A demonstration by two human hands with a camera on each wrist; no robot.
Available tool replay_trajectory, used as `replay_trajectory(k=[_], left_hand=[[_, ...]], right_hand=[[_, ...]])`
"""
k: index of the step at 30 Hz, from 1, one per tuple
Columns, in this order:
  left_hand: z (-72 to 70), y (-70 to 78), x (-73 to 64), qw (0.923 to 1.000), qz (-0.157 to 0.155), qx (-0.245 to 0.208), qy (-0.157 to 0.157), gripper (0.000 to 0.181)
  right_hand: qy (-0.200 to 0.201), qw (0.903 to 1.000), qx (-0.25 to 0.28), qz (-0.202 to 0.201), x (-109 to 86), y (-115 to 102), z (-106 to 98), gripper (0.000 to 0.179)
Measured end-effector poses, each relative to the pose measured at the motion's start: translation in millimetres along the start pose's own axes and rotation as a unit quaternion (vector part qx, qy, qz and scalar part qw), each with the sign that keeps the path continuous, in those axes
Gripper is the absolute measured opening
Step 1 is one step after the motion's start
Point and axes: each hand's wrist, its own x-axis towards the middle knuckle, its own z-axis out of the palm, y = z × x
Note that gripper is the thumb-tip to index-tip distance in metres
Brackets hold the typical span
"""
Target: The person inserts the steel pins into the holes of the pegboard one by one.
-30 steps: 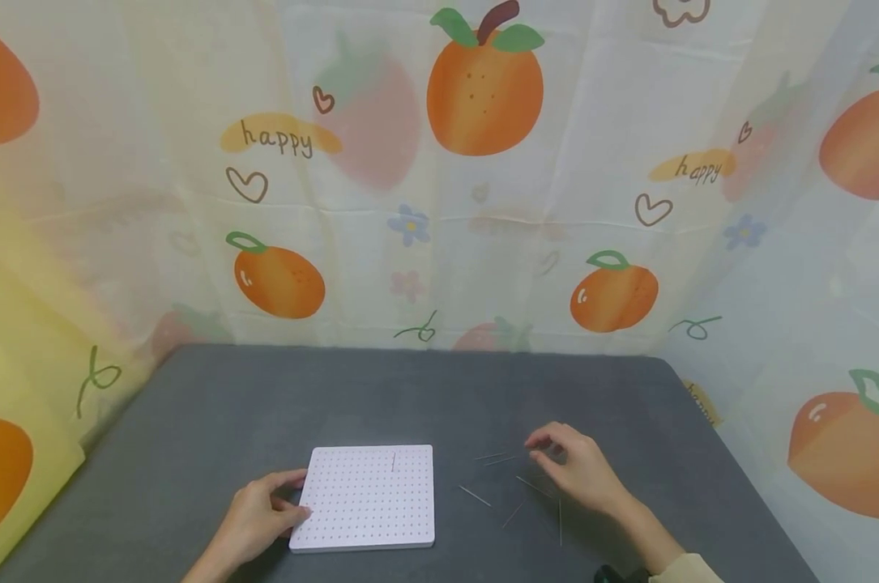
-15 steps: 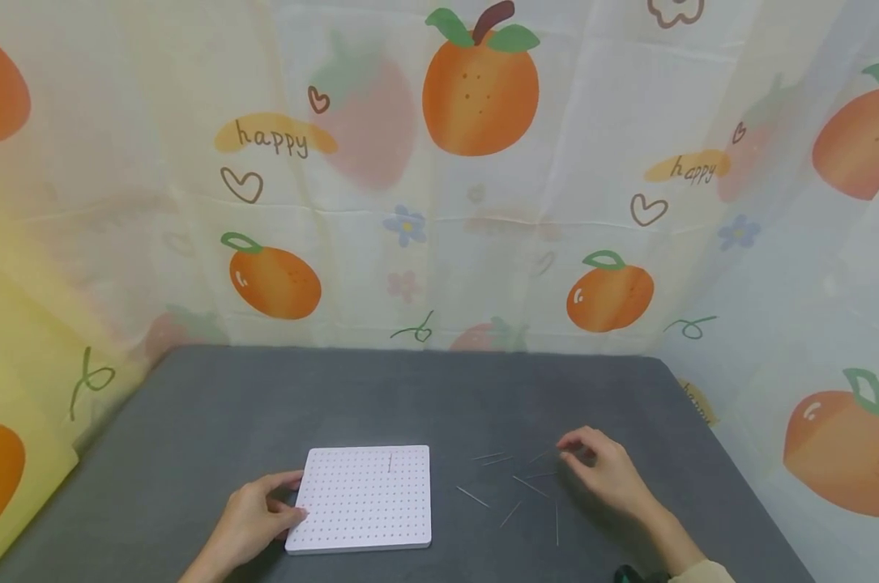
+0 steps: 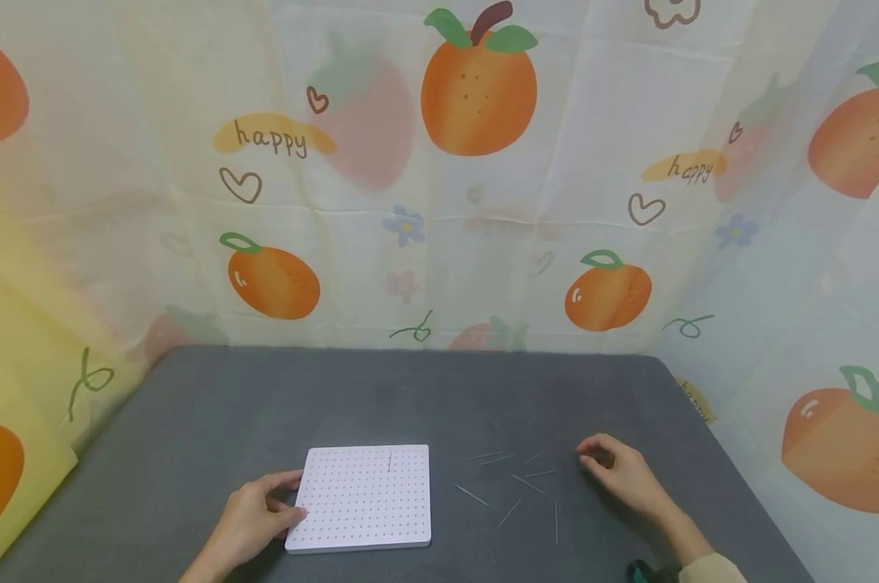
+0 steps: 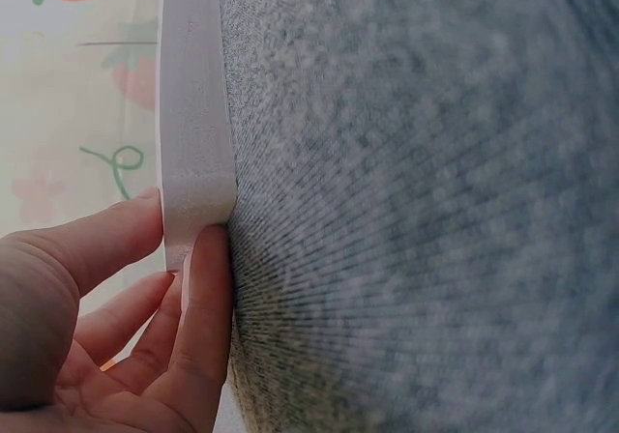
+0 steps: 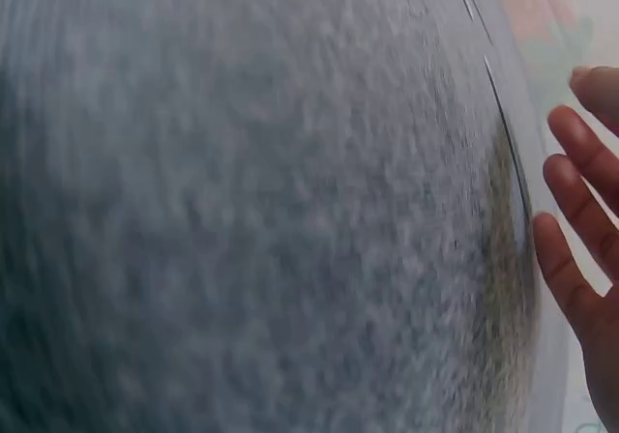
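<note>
Grey worktop (image 3: pixel 410 397) beneath, we see the white board (image 3: pixel 359 506) lying left, its left edge pinched in the grip of the left hand (image 3: pixel 253 518); a tug could skew it. Rightward, the right hand (image 3: pixel 621 478) has a relaxed, seemingly bare grip; brushing the scattered pins (image 3: pixel 471 495) might roll them. We can't tell how firmly the dark pin (image 3: pixel 390 461) far on the board sits; the right thumb is cut off in its wrist view.

Right hand (image 3: pixel 623 476) moved rightward, farther from thin rods (image 3: pixel 530 485)
</note>
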Motion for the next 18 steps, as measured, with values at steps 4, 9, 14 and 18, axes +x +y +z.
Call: replay_trajectory(k=[4, 9, 14, 18], left_hand=[[-0.5, -1.5, -0.6, 1.0000, 0.005, -0.003, 0.006, 0.057], [-1.2, -1.9, 0.0, 1.0000, 0.007, -0.001, 0.002, 0.059], [-1.1, -1.2, -0.1, 1.0000, 0.002, -0.004, -0.001, 0.059], [-0.9, -0.8, -0.2, 1.0000, 0.002, -0.004, -0.002, 0.059]], right_hand=[[-0.010, 0.9999, -0.004, 0.006, 0.7, 3.1, -1.5, 0.010], [-0.032, 0.9994, -0.003, 0.011, 2.6, 5.6, -2.5, 0.008], [-0.062, 0.9980, -0.003, 0.011, 4.4, 7.3, -4.4, 0.008], [-0.073, 0.9973, 0.000, -0.004, 5.3, 10.4, -5.5, 0.009]])
